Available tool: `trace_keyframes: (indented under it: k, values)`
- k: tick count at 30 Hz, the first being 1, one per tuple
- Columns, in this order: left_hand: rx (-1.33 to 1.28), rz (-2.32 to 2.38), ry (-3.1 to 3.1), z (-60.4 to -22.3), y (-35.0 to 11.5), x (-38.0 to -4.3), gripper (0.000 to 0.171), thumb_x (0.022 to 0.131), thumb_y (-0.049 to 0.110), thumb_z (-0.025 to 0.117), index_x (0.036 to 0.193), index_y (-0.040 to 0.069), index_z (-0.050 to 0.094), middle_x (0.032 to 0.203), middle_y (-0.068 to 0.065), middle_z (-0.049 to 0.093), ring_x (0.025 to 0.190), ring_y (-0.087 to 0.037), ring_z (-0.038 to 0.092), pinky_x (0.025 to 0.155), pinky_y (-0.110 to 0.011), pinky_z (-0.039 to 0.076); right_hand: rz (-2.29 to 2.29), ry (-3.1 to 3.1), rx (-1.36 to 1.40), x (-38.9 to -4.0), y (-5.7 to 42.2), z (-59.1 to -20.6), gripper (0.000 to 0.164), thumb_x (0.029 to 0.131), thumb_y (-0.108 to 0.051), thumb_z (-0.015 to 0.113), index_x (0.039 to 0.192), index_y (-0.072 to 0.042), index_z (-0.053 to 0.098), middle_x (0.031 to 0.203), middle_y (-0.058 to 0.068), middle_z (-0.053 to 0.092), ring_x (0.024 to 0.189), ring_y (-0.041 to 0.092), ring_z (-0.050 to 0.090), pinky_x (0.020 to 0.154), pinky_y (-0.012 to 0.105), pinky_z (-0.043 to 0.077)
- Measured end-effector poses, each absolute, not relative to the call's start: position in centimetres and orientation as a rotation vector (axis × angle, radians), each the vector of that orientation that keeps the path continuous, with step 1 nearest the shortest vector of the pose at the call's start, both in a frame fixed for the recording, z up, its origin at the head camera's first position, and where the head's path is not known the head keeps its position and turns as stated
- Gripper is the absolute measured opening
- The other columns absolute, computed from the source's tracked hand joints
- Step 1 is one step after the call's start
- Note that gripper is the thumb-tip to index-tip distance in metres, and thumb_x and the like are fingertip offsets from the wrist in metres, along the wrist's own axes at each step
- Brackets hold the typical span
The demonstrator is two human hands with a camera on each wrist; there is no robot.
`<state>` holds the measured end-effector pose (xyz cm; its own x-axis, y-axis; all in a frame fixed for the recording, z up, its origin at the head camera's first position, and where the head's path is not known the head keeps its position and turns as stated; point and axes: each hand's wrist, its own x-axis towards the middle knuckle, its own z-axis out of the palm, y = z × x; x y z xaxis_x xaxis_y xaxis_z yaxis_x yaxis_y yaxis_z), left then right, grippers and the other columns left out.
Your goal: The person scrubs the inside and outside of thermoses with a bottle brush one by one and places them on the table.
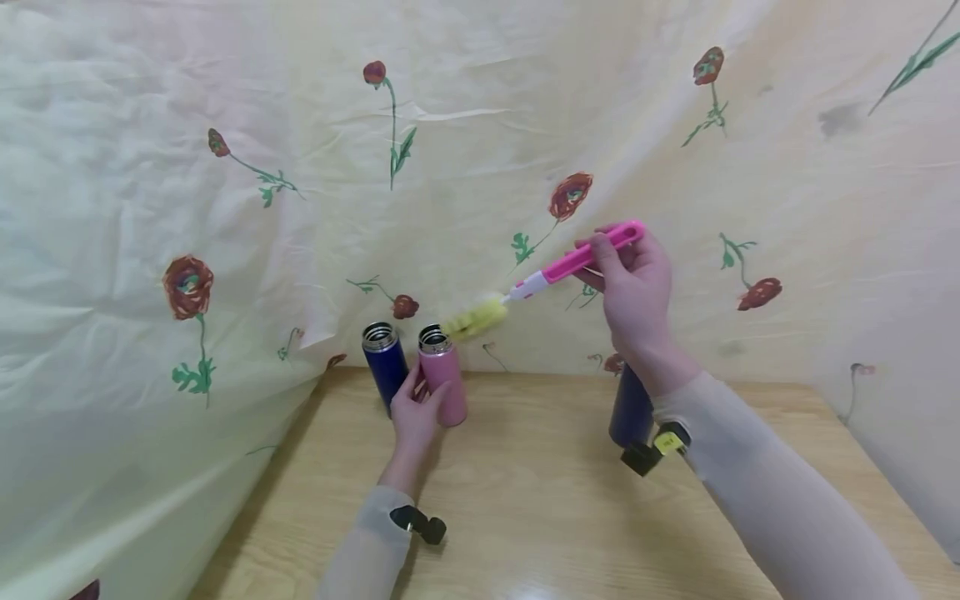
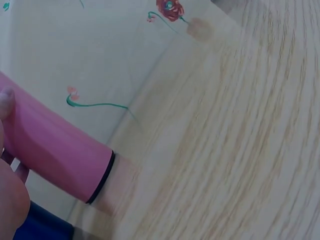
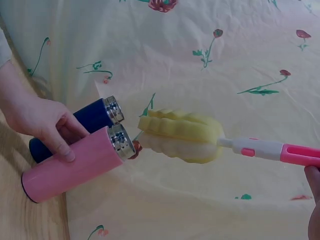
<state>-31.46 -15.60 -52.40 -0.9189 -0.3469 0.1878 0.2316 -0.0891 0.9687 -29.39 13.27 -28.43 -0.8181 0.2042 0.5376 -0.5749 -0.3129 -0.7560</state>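
Pink bottle (image 1: 446, 385): at 7 o'clock from the head view's centre, upright at the desk (image 1: 525, 500), uncapped.
Blue bottle (image 1: 386, 371): just beside the pink one, at 9 o'clock, also uncapped.
Cylinder (image 1: 630, 410): well apart, at 3 o'clock; its top is hidden behind the right arm.
Brush (image 1: 531, 283): slanted, handle toward 2 o'clock; the sponge (image 3: 182, 136) is just beside the pink bottle's mouth (image 3: 121, 142), not inside.
Brush alignment: I judge this to be the step in hand. I should swing the handle toward 12 o'clock, centre the sponge over the mouth, and press along the bottle's axis with a slight twist.
Caution: the sponge looks wider than the mouth; a slanted push could tip the bottle.
Left grip (image 1: 417, 410): spread to bottle width, grasping the pink bottle; I cannot tell whether it touches the blue one.
Right grip (image 1: 636, 283): nearly closed, grasping the brush by its slim handle.
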Motion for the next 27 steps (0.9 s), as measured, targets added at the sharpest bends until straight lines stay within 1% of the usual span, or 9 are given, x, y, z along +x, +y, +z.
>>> trace_keyframes:
  k: [2,3,7,12,17,23,26,27]
  values:
    - [0.115,-2.032,-1.831,-52.6,-15.9,-31.4,0.074,0.092,0.003,0.084,0.158,0.009,0.052,0.153,-0.017,0.059,0.136,-0.035,0.059,0.116,-0.049,0.047,2.143,-1.484,0.501,-30.0,12.1,-27.9,0.02,0.106,-0.01,0.067,0.116,0.007,0.063,0.108,0.017,0.074,0.102,0.032,0.076,0.089,0.039,0.063]
    - [0.108,-2.015,-1.841,-52.7,-16.0,-31.5,0.073,0.092,0.002,0.083,0.158,0.008,0.052,0.153,-0.018,0.058,0.136,-0.036,0.058,0.116,-0.048,0.047,2.139,-1.506,0.509,-30.3,11.4,-27.6,0.018,0.106,-0.01,0.066,0.115,0.005,0.064,0.108,0.018,0.074,0.102,0.032,0.076,0.089,0.039,0.063]
    - [0.056,-1.941,-1.884,-53.3,-16.4,-31.6,0.071,0.093,0.003,0.083,0.157,0.004,0.052,0.154,-0.02,0.057,0.14,-0.034,0.055,0.116,-0.047,0.047,2.081,-1.652,0.524,-30.9,9.3,-27.0,0.018,0.106,-0.014,0.067,0.117,0.0,0.065,0.112,0.02,0.073,0.102,0.029,0.076,0.089,0.036,0.063]
    - [-0.002,-1.916,-1.886,-53.5,-16.4,-31.7,0.071,0.092,0.003,0.084,0.156,0.003,0.053,0.153,-0.02,0.058,0.142,-0.031,0.054,0.115,-0.043,0.048,1.982,-1.759,0.516,-31.3,7.5,-26.7,0.017,0.106,-0.015,0.068,0.117,-0.003,0.067,0.113,0.02,0.073,0.101,0.027,0.076,0.087,0.034,0.064]
    - [-0.02,-1.899,-1.884,-53.5,-16.3,-31.8,0.072,0.091,0.002,0.084,0.155,0.001,0.052,0.154,-0.021,0.057,0.142,-0.034,0.054,0.114,-0.042,0.049,1.849,-1.87,0.495,-31.7,6.7,-26.2,0.016,0.106,-0.015,0.069,0.116,-0.002,0.067,0.112,0.017,0.074,0.098,0.026,0.075,0.083,0.032,0.064]
    - [-0.008,-1.915,-1.886,-53.7,-16.4,-32.1,0.072,0.092,0.004,0.085,0.156,0.003,0.052,0.155,-0.019,0.056,0.143,-0.032,0.054,0.114,-0.042,0.049,1.676,-2.078,0.471,-31.8,5.6,-24.7,0.015,0.108,-0.016,0.067,0.114,-0.003,0.065,0.111,0.014,0.073,0.098,0.024,0.075,0.083,0.031,0.064]
    - [-0.008,-1.956,-1.874,-53.5,-16.5,-32.1,0.071,0.092,0.003,0.084,0.156,0.003,0.051,0.156,-0.019,0.055,0.143,-0.034,0.053,0.114,-0.043,0.048,1.537,-2.183,0.477,-31.6,4.7,-24.0,0.015,0.108,-0.02,0.066,0.112,-0.006,0.064,0.106,0.01,0.073,0.092,0.023,0.073,0.08,0.03,0.064]
    - [-0.005,-1.972,-1.871,-53.4,-16.5,-32.0,0.071,0.092,0.003,0.084,0.156,0.004,0.051,0.157,-0.019,0.054,0.142,-0.035,0.054,0.114,-0.042,0.048,1.495,-2.214,0.482,-31.5,4.3,-23.8,0.015,0.109,-0.022,0.066,0.111,-0.007,0.065,0.103,0.01,0.073,0.089,0.024,0.072,0.077,0.029,0.063]
